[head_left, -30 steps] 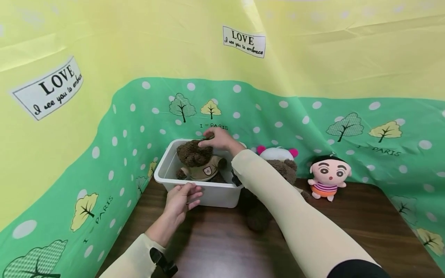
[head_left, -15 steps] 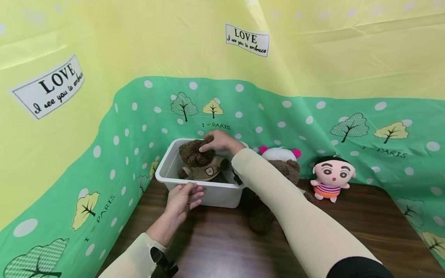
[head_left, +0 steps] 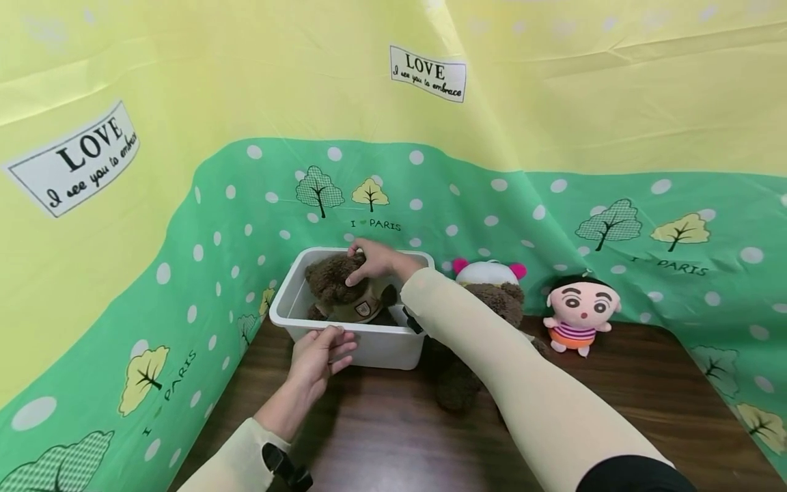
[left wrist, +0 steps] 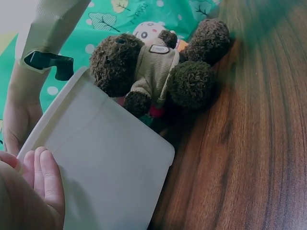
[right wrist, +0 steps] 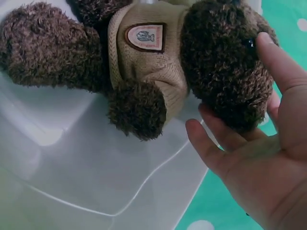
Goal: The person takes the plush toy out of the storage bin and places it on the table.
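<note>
A brown teddy bear [head_left: 335,281] in a tan sweater with a badge sits inside a white plastic bin [head_left: 375,348]. My right hand [head_left: 375,260] holds its head, thumb on the face and fingers around the side and back; the right wrist view shows this hand [right wrist: 273,158] close to the fur. At the bin's near rim is my left hand [head_left: 320,355], its thumb by the rim and its fingers against the outer wall. In the left wrist view those fingers [left wrist: 45,177] lie along the wall.
Right of the bin, a second brown teddy bear [left wrist: 156,72] in a tan sweater is partly behind my right arm. Behind it stands a white plush with pink ears [head_left: 488,273]. A pink-faced doll [head_left: 584,314] sits farther right. Printed cloth [head_left: 522,225] encloses the wooden table [head_left: 393,424].
My right hand has moved down and slightly left, and the teddy bear's head has tipped forward, lower into the bin. My left hand has stayed at the rim.
</note>
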Action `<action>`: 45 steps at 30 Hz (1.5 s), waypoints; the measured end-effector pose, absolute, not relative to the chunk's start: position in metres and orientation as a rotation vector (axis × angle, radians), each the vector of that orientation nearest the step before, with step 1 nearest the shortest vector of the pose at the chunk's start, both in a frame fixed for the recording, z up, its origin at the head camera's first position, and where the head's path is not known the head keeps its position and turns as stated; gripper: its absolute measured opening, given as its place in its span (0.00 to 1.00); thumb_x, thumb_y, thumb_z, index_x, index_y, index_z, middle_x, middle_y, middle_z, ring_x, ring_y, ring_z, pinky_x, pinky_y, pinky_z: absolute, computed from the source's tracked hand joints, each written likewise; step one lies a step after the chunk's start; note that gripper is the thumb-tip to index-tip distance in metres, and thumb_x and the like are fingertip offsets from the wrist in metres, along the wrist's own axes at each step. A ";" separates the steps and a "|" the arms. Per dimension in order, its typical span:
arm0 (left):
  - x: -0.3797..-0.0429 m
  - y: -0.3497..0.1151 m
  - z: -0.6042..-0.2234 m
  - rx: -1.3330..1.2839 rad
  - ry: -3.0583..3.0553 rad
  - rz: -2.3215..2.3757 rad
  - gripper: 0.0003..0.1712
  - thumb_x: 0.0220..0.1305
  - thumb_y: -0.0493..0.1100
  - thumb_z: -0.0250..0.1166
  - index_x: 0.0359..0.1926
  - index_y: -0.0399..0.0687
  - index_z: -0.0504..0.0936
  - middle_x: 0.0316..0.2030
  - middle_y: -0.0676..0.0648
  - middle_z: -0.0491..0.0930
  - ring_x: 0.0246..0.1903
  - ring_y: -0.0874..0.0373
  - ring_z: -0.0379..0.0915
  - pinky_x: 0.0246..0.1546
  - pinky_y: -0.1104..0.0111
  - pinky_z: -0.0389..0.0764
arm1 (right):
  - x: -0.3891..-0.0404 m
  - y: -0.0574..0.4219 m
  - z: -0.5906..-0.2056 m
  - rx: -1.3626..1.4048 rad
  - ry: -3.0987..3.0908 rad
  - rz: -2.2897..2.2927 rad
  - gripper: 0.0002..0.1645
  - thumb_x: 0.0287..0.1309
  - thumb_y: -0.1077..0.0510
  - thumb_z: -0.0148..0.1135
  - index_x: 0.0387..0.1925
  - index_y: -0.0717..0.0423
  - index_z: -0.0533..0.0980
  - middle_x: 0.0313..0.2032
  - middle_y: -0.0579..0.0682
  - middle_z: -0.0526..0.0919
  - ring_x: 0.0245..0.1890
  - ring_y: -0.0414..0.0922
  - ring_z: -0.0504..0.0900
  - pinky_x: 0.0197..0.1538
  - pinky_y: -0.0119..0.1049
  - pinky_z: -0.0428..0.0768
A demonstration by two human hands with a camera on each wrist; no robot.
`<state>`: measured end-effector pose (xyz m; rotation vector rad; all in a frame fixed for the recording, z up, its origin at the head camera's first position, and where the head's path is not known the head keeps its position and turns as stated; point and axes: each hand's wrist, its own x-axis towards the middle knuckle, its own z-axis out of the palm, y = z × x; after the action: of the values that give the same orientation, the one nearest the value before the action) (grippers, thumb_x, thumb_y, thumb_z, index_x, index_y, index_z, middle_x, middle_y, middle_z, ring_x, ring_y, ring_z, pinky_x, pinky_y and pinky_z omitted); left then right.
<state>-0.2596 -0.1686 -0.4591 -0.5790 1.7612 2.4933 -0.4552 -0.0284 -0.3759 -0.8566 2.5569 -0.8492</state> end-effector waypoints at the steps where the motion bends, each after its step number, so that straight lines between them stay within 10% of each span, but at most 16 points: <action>1: -0.260 -0.168 -0.459 -0.578 1.761 2.493 0.13 0.68 0.41 0.63 0.50 0.41 0.74 0.33 0.50 0.90 0.33 0.59 0.88 0.31 0.67 0.86 | -0.454 -0.029 -0.375 -0.851 2.557 -0.844 0.38 0.55 0.48 0.77 0.63 0.49 0.68 0.70 0.55 0.69 0.69 0.53 0.70 0.67 0.48 0.73; 9: -0.260 -0.166 -0.458 -0.576 1.742 2.515 0.12 0.68 0.40 0.62 0.49 0.41 0.75 0.32 0.49 0.90 0.32 0.59 0.88 0.30 0.67 0.87 | -0.446 -0.032 -0.368 -0.901 2.576 -0.648 0.47 0.59 0.44 0.73 0.74 0.54 0.65 0.74 0.56 0.68 0.74 0.54 0.66 0.72 0.48 0.70; 45: -0.254 -0.165 -0.463 -0.586 1.758 2.536 0.12 0.68 0.40 0.63 0.49 0.41 0.74 0.34 0.49 0.90 0.33 0.59 0.88 0.31 0.66 0.87 | -0.423 0.001 -0.340 -0.947 2.637 -1.086 0.34 0.52 0.51 0.79 0.62 0.48 0.79 0.66 0.48 0.78 0.67 0.47 0.74 0.66 0.45 0.77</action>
<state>-0.2541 -0.1648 -0.4632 -0.5860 1.7582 2.5363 -0.4230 0.0009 -0.3396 -0.9472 2.6366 -1.0859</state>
